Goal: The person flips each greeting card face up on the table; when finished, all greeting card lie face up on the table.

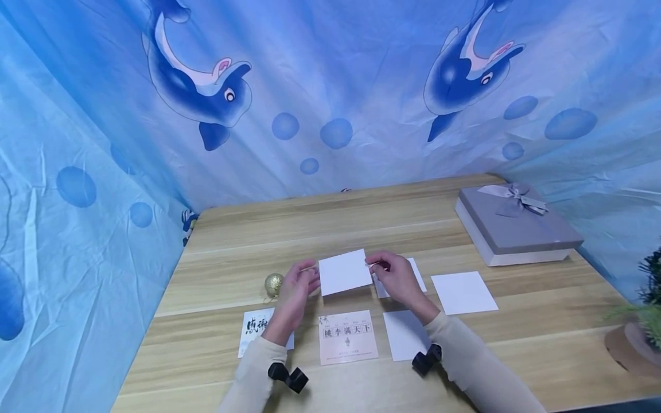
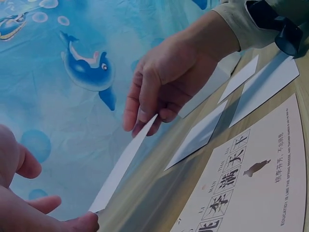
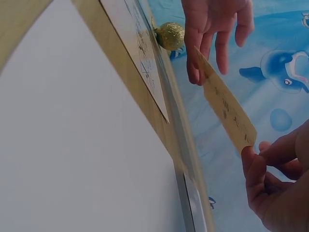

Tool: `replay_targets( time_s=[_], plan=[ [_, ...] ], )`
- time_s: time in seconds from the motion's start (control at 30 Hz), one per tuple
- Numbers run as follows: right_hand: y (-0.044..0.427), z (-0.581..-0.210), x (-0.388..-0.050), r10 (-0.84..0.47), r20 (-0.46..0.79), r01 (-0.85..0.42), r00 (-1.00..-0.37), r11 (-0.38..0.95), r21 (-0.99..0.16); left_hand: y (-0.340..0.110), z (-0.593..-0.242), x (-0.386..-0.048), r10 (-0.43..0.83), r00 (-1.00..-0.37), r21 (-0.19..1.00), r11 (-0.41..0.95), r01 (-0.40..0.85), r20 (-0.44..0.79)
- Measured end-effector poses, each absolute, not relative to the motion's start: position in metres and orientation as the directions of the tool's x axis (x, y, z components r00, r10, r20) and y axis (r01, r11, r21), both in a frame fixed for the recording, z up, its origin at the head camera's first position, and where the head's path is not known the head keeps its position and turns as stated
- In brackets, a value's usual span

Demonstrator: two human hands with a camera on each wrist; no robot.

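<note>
A card is held tilted above the table, blank white side toward the head camera. Printed characters show on its other face in the right wrist view. My right hand pinches its right edge between thumb and fingers. Against the opposite edge rest the fingers of my left hand, loosely extended with the thumb apart. Below lies a pale pink card with printed characters. Another printed card is partly covered by the left forearm. Blank white cards lie on the right, one partly hidden behind the right hand.
A gold glitter ball sits left of the left hand. At the back right stands a grey gift box with a ribbon bow. A potted plant is at the right edge. Dolphin-printed curtains hang behind the wooden table.
</note>
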State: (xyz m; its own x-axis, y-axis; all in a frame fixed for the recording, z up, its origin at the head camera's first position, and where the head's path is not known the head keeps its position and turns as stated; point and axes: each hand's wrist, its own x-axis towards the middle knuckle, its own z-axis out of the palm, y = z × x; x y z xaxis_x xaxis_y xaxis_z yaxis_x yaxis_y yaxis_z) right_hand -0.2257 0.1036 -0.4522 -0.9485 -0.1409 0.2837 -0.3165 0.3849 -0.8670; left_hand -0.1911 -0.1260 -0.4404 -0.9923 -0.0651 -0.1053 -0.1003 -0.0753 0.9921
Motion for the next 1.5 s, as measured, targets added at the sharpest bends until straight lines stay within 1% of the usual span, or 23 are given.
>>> replay_targets(
  time_s=[0.23, 0.6, 0.7, 0.93, 1.2, 1.33, 1.5],
  plan=[
    [0.1035, -0.4521, -0.2256, -0.149, 0.277, -0.315, -0.949, 0.438, -0.842, -0.1286, -0.4400, -0.1920, -0.071, -0.995, 0.993, -0.105, -0.060, -0.068],
    [0.1023, -0.4507, -0.2252, -0.148, 0.267, -0.305, -0.952, 0.464, -0.832, -0.1304, -0.4388, -0.1917, -0.073, -0.996, 0.994, -0.101, -0.034, -0.042],
    [0.1019, -0.4505, -0.2251, -0.144, 0.285, -0.319, -0.948, 0.469, -0.824, -0.1314, -0.4384, -0.1921, -0.067, -0.997, 0.995, -0.098, -0.034, -0.041],
    [0.1023, -0.4515, -0.2262, -0.126, 0.320, -0.340, -0.939, 0.466, -0.817, -0.1315, -0.4380, -0.1925, -0.083, -0.996, 0.993, -0.113, -0.026, -0.035],
    [0.1036, -0.4527, -0.2289, -0.127, 0.327, -0.349, -0.937, 0.411, -0.842, -0.1294, -0.4382, -0.1918, -0.081, -0.996, 0.990, -0.139, -0.009, -0.020],
    [0.1040, -0.4534, -0.2295, -0.113, 0.325, -0.342, -0.939, 0.405, -0.848, -0.1296, -0.4387, -0.1917, -0.081, -0.997, 0.993, -0.120, -0.003, -0.013],
    [0.1041, -0.4541, -0.2279, -0.101, 0.294, -0.310, -0.950, 0.403, -0.861, -0.1305, -0.4408, -0.1915, -0.085, -0.996, 0.996, -0.084, -0.028, -0.036]
  ],
)
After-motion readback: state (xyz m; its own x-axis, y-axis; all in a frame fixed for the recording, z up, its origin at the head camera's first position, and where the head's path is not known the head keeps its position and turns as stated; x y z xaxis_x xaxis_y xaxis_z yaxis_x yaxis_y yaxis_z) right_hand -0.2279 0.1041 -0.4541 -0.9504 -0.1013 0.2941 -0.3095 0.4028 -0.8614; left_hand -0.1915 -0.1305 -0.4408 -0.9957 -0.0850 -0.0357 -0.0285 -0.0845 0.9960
